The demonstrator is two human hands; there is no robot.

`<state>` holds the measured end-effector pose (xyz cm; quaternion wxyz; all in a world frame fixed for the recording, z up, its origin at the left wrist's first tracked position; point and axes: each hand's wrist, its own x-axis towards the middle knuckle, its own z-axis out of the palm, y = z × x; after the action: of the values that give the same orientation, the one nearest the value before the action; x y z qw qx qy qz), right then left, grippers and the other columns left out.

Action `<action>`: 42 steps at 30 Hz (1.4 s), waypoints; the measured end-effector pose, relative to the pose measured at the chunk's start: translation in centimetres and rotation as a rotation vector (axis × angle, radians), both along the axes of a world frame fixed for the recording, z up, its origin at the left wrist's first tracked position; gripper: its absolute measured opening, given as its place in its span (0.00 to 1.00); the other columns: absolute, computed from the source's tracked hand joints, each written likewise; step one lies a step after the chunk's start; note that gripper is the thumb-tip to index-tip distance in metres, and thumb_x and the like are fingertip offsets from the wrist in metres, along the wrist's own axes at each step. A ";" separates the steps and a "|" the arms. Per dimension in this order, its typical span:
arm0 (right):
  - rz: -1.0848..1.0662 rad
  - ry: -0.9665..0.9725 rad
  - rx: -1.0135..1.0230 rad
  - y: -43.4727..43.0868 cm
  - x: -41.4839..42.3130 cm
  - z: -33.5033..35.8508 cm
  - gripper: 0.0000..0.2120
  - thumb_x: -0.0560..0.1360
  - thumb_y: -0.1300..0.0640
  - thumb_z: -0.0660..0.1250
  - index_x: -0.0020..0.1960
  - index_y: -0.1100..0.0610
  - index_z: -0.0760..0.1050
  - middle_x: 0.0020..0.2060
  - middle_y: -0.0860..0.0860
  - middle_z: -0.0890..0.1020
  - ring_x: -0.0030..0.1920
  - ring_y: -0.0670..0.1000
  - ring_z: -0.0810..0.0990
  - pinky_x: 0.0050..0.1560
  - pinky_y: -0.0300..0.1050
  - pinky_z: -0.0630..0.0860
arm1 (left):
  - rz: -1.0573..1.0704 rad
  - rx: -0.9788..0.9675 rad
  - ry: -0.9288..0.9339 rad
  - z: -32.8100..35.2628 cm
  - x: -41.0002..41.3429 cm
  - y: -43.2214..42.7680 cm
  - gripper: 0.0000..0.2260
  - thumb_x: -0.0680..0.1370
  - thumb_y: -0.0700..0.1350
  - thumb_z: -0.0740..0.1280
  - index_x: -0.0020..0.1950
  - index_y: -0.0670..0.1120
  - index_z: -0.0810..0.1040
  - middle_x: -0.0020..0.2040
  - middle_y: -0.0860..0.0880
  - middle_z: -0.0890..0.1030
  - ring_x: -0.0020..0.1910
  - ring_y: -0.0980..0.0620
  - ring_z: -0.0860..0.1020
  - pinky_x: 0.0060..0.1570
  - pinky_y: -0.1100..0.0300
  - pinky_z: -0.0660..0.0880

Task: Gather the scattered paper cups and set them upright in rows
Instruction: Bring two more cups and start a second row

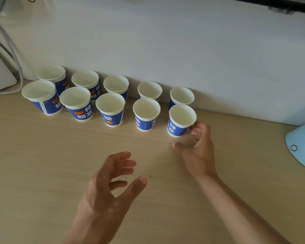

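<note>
Left grip (109, 184): fingers spread, empty.
Right grip (199, 152): loose, fingertips (195, 132) beside near-right cup (180, 120).
Risk: a brush topples it.

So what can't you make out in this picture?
Head view:
- Back row cups: lower prints hidden behind the front row cups.
- Light blue object: cut off by the right edge.
- Black thing, top right: blurred, cut by the frame.

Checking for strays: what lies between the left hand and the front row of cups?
Nothing; the head view shows bare desk from left hand to front row.
</note>
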<state>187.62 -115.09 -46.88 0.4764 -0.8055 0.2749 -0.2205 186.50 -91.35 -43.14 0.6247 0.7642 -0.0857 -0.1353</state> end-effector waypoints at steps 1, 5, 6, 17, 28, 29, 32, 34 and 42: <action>-0.011 0.008 -0.018 0.1 -1.0 0.1 0.33 0.66 0.63 0.79 0.67 0.55 0.69 0.59 0.47 0.78 0.60 0.45 0.76 0.59 0.32 0.70 | -0.003 0.001 0.005 0.1 -0.3 0.2 0.28 0.61 0.64 0.73 0.60 0.59 0.77 0.53 0.59 0.85 0.55 0.60 0.83 0.51 0.57 0.78; -0.061 -0.002 -0.036 1.3 -5.8 2.1 0.27 0.69 0.63 0.77 0.64 0.54 0.71 0.58 0.49 0.79 0.59 0.48 0.78 0.55 0.29 0.70 | -0.031 0.012 0.019 1.8 -2.6 0.7 0.25 0.65 0.64 0.72 0.59 0.58 0.78 0.54 0.60 0.84 0.55 0.59 0.82 0.52 0.56 0.79; -0.063 0.002 -0.026 1.7 -7.0 3.1 0.25 0.70 0.64 0.77 0.63 0.54 0.71 0.57 0.49 0.80 0.59 0.48 0.78 0.56 0.31 0.70 | -0.033 0.014 0.020 2.5 -3.2 0.8 0.24 0.65 0.63 0.71 0.59 0.58 0.78 0.54 0.60 0.84 0.55 0.59 0.83 0.52 0.56 0.79; -0.170 0.030 0.306 7.5 -19.9 17.3 0.17 0.72 0.60 0.77 0.57 0.53 0.75 0.55 0.51 0.81 0.56 0.50 0.81 0.53 0.41 0.76 | -0.114 0.013 0.038 14.9 -10.8 1.7 0.14 0.68 0.59 0.72 0.52 0.59 0.79 0.49 0.55 0.85 0.48 0.61 0.83 0.44 0.66 0.77; -0.225 0.036 0.444 6.6 -32.8 23.4 0.12 0.73 0.61 0.76 0.55 0.56 0.77 0.50 0.53 0.83 0.46 0.43 0.81 0.42 0.27 0.73 | -0.203 -0.076 0.038 23.3 -24.2 -0.9 0.14 0.72 0.53 0.71 0.56 0.51 0.80 0.51 0.51 0.85 0.46 0.62 0.81 0.48 0.60 0.77; -0.243 0.017 0.448 5.8 -34.7 24.1 0.12 0.74 0.61 0.76 0.55 0.56 0.78 0.50 0.53 0.83 0.46 0.44 0.81 0.42 0.28 0.73 | -0.220 -0.086 0.033 24.0 -26.0 -2.0 0.14 0.72 0.53 0.71 0.55 0.51 0.80 0.51 0.52 0.85 0.46 0.61 0.82 0.49 0.60 0.77; -0.281 -0.015 0.484 4.1 -38.4 25.3 0.13 0.74 0.60 0.76 0.57 0.59 0.79 0.51 0.54 0.84 0.48 0.47 0.81 0.43 0.30 0.73 | -0.259 -0.102 0.036 25.2 -29.9 -4.6 0.11 0.73 0.51 0.71 0.55 0.53 0.80 0.50 0.53 0.85 0.48 0.61 0.82 0.49 0.60 0.77; -0.301 -0.044 0.504 2.6 -41.6 26.2 0.13 0.74 0.61 0.75 0.58 0.61 0.79 0.51 0.55 0.84 0.46 0.46 0.81 0.42 0.30 0.73 | -0.286 -0.104 0.034 25.9 -32.9 -6.9 0.10 0.73 0.52 0.71 0.54 0.53 0.80 0.51 0.52 0.85 0.50 0.57 0.82 0.51 0.57 0.78; -0.440 -0.128 0.565 -4.7 -52.9 27.5 0.12 0.75 0.63 0.73 0.57 0.64 0.79 0.52 0.60 0.84 0.51 0.52 0.81 0.56 0.49 0.77 | -0.369 -0.119 0.036 26.9 -42.7 -16.0 0.08 0.77 0.46 0.73 0.56 0.48 0.81 0.54 0.47 0.84 0.53 0.50 0.82 0.55 0.52 0.78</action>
<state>134.77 -119.82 -19.41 0.6376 -0.5481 0.4614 -0.2833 143.75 -107.38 -16.26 0.6348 0.6947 -0.2211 -0.2561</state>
